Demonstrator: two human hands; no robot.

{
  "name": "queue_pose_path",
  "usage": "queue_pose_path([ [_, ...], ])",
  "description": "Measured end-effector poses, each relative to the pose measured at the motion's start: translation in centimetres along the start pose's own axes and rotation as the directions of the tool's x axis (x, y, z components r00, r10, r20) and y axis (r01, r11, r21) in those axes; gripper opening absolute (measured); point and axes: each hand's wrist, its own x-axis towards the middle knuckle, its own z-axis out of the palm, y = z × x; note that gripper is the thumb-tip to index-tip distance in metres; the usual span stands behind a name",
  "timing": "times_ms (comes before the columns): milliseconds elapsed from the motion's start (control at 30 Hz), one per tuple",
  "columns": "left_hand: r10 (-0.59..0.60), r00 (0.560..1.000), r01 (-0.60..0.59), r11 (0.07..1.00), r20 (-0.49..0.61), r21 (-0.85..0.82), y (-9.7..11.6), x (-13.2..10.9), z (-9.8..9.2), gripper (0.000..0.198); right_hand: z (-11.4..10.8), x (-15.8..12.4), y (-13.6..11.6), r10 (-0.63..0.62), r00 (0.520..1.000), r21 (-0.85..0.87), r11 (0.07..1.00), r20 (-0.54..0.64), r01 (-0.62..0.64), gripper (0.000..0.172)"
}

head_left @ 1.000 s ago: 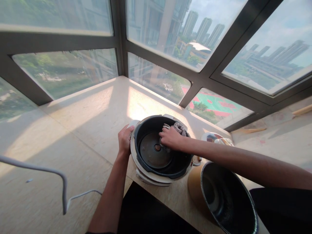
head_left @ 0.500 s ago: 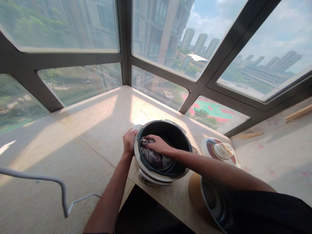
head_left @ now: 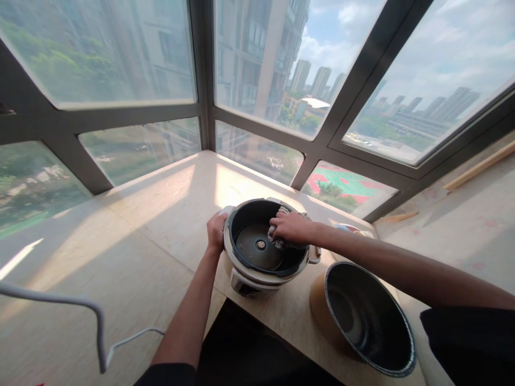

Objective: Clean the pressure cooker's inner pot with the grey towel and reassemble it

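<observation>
An electric pressure cooker [head_left: 257, 280] stands lidless on the pale stone counter, its dark inside and the round centre of its floor showing. My left hand [head_left: 216, 231] is closed around the handle on the cooker's left side. With bent fingers, my right hand [head_left: 293, 227] grips a grey, crumpled cloth [head_left: 276, 236] against the inner wall on the right. Part of the cloth is hidden under the fingers. Beside the cooker, to the right, sits its removed inner pot [head_left: 364, 321], tan outside and dark inside.
Behind my right forearm the cooker's lid [head_left: 354, 229] is partly visible on the counter [head_left: 169, 214]. A grey power cord [head_left: 94, 311] curves over the left side. Framed windows [head_left: 257, 134] rise at the back, and a wooden stick [head_left: 480, 167] lies at the right.
My right hand has moved with the cloth from the left inner wall to the right one, uncovering the cooker's floor. My left hand keeps its hold. The view has shifted slightly.
</observation>
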Motion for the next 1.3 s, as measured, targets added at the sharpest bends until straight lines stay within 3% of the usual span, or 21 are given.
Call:
queue_pose_path([
  [100, -0.016, 1.000, 0.015, 1.000, -0.012, -0.021, -0.2, 0.0, 0.0, 0.032, 0.6, 1.3, 1.5, -0.007, 0.984, -0.100, 0.995, -0.180, -0.012, 0.028],
  [233, -0.046, 0.999, 0.046, 0.998, -0.015, -0.050, -0.5, 0.0, 0.1, 0.027, 1.3, 3.6, 2.3, -0.001, 0.907, -0.043, 0.999, -0.422, -0.018, 0.034],
  [433, -0.030, 1.000, 0.029, 0.999, -0.009, -0.043, -0.8, 0.2, 0.0, 0.022, 1.2, 6.7, -0.7, -0.016, 0.797, 0.068, 0.995, -0.604, 0.072, 0.036],
  [533, -0.024, 1.000, 0.024, 1.000, -0.010, -0.020, -0.6, 0.1, -0.1, 0.020, 1.0, 6.8, -2.0, -0.038, 0.781, 0.073, 0.992, -0.623, 0.106, 0.037],
  [700, -0.033, 0.999, 0.033, 0.999, -0.002, 0.002, -0.1, 0.0, 0.0, 0.019, -0.1, 6.6, -2.0, -0.070, 0.835, -0.008, 0.997, -0.546, 0.078, 0.044],
  [833, 0.005, 1.000, -0.005, 1.000, -0.008, 0.011, -0.2, 0.0, -0.1, 0.024, -1.8, 7.0, -0.5, 0.096, 0.881, 0.051, 0.995, -0.464, -0.082, 0.047],
  [933, -0.003, 1.000, 0.003, 1.000, -0.009, -0.002, -0.5, 0.1, -0.1, 0.028, -2.8, 6.8, 2.0, 0.322, 0.859, 0.220, 0.943, -0.398, -0.252, 0.046],
  [1033, -0.029, 1.000, 0.029, 0.999, -0.006, -0.024, -0.7, 0.1, -0.2, 0.029, -3.3, 6.0, 5.3, 0.494, 0.852, 0.480, 0.797, -0.174, -0.365, 0.034],
  [1133, -0.028, 1.000, 0.028, 0.999, -0.003, -0.031, -0.7, 0.1, -0.2, 0.031, -2.8, 4.6, 8.0, 0.551, 0.834, 0.588, 0.667, 0.024, -0.458, 0.020],
  [1300, -0.012, 1.000, 0.012, 1.000, -0.003, -0.024, -0.7, 0.1, -0.2, 0.031, -1.0, 1.6, 9.2, 0.612, 0.784, 0.646, 0.559, 0.101, -0.520, 0.020],
])
